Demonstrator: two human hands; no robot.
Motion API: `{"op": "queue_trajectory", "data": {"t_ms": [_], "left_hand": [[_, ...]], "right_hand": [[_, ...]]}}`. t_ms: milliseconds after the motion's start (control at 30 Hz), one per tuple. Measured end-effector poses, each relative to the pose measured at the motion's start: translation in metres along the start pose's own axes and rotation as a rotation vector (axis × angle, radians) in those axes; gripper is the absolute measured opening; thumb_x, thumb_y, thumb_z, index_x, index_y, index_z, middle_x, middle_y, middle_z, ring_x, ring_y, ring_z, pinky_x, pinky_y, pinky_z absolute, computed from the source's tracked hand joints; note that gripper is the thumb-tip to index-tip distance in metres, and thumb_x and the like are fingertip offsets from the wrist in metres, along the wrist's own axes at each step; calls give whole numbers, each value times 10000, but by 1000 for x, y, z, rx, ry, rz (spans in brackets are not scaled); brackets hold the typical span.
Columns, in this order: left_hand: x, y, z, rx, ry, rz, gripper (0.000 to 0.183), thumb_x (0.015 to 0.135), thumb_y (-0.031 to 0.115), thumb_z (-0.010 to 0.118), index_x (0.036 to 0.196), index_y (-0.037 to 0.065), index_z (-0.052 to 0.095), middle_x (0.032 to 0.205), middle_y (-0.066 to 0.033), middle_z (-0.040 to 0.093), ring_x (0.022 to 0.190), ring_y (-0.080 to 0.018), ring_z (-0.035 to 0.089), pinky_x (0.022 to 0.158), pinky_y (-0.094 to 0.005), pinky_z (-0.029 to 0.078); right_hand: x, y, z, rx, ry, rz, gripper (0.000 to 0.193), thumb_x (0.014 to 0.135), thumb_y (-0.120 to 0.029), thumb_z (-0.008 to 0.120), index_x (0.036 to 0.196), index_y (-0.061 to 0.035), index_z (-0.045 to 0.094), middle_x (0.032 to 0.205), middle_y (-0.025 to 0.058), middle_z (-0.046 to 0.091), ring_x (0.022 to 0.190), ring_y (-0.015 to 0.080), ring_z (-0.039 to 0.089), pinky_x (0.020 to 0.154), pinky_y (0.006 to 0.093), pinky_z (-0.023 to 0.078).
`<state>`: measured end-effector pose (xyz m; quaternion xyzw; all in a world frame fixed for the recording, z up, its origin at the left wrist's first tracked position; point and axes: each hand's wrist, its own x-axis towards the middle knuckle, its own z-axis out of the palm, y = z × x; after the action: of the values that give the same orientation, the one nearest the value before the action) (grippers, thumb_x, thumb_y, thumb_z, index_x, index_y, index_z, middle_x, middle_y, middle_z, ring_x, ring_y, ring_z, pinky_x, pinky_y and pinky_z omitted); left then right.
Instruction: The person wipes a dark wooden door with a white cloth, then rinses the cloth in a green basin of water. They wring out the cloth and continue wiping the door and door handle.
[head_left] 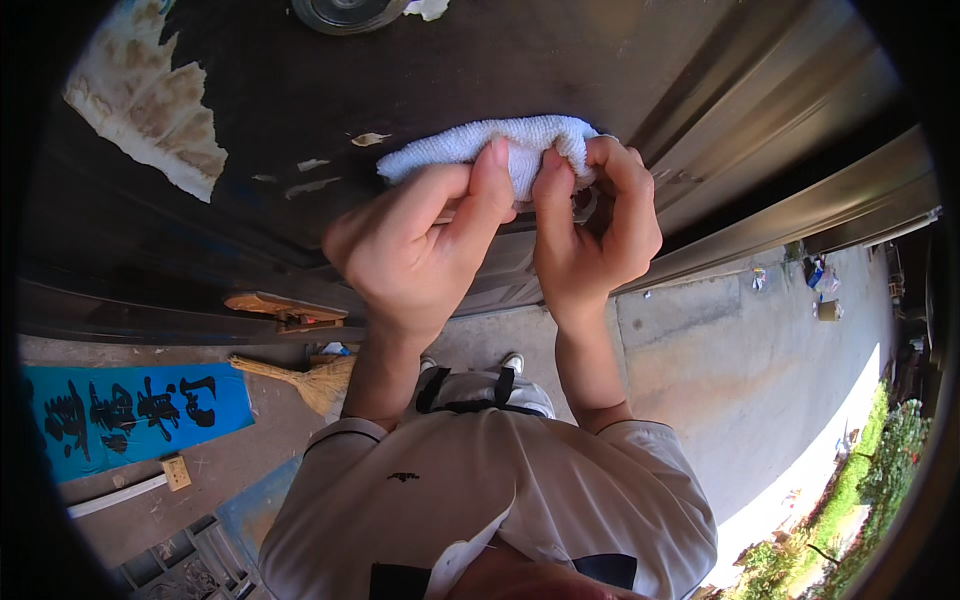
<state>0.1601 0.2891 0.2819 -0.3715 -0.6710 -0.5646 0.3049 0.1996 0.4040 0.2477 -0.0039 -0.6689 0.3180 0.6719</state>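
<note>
A white textured cloth (470, 140) is bunched between my two hands, up against a dark brown door-like panel (300, 90). My left hand (425, 235) pinches its lower edge between thumb and fingers. Close beside it, my right hand (600, 215) grips the cloth's right end, thumb and forefinger pressed together on a fold. Behind the cloth, part of the panel is hidden. Torn, stained paper (150, 110) clings to the panel at the upper left, and small paper scraps (370, 139) stick to it near the cloth.
A round dark metal fitting (350, 8) sits at the panel's top. A wooden handle-like piece (285, 308) juts out at the lower left. On the ground lie a straw broom (310, 383) and a blue banner (140, 415). Concrete ground (740, 370) and green plants (890, 460) stretch to the right.
</note>
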Motion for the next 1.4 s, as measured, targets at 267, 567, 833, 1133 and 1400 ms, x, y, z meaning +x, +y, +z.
{"op": "queue_trajectory", "data": {"t_ms": [267, 567, 833, 1133, 1400], "left_hand": [[-50, -23, 12, 93, -155, 10, 192, 893, 73, 753, 735, -2, 673, 626, -48, 711, 506, -60, 624, 490, -205, 458], [-72, -29, 48, 64, -192, 18, 185, 905, 53, 732, 743, -14, 674, 634, -65, 711, 525, -97, 658, 502, -230, 492], [-11, 18, 97, -181, -77, 81, 204, 877, 55, 760, 721, 24, 632, 555, -53, 640, 466, -129, 638, 442, -242, 459], [-80, -12, 96, 72, -225, 96, 141, 878, 14, 749, 769, -2, 660, 600, -55, 676, 526, -112, 659, 501, -223, 482], [-65, -5, 104, 57, -140, 124, 192, 886, 29, 746, 721, -1, 653, 565, -49, 668, 495, -106, 648, 483, -223, 473]], "right_hand": [[-43, 11, -31, -193, -139, 177, 242, 769, 54, 759, 964, -6, 629, 767, 108, 633, 604, 209, 606, 569, 276, 497], [-61, 38, -62, -250, -123, 183, 264, 754, 42, 761, 978, -6, 632, 768, 121, 635, 597, 228, 620, 555, 285, 496], [24, 49, -71, -216, 70, 48, 202, 802, 69, 748, 947, 10, 620, 748, 66, 618, 567, 109, 537, 516, 225, 447], [-50, 72, -96, -246, -125, 229, 217, 799, -9, 770, 963, -21, 629, 766, 113, 637, 611, 220, 624, 578, 274, 500], [-25, 70, -93, -283, -68, 122, 231, 782, 14, 781, 955, -30, 634, 738, 95, 618, 582, 193, 599, 547, 271, 486]]}}
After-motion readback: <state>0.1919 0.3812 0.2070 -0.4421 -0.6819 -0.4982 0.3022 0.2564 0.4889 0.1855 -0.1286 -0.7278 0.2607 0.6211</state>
